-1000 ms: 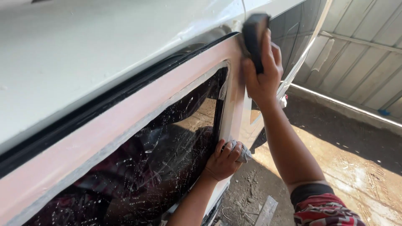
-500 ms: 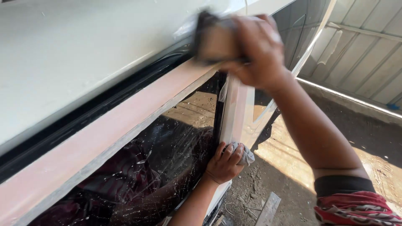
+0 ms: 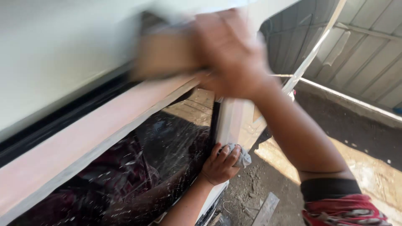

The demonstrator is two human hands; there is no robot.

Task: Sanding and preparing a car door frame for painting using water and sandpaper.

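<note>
Leftward along the pinkish primed band (image 3: 83, 134) of the door frame, the right hand (image 3: 230, 54) has swept its sanding block (image 3: 167, 54), fingers apparently clamped on it through blur, leaving most of the band unsanded, while the left hand (image 3: 220, 163) presses a grey rag (image 3: 243, 157) against the frame's upright edge.

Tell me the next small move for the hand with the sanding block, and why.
Probably continue the stroke leftward along the pinkish frame strip: the right hand presses the sanding block on its upper edge, much strip lies to the left, and the left hand braces the pillar with a rag.
</note>
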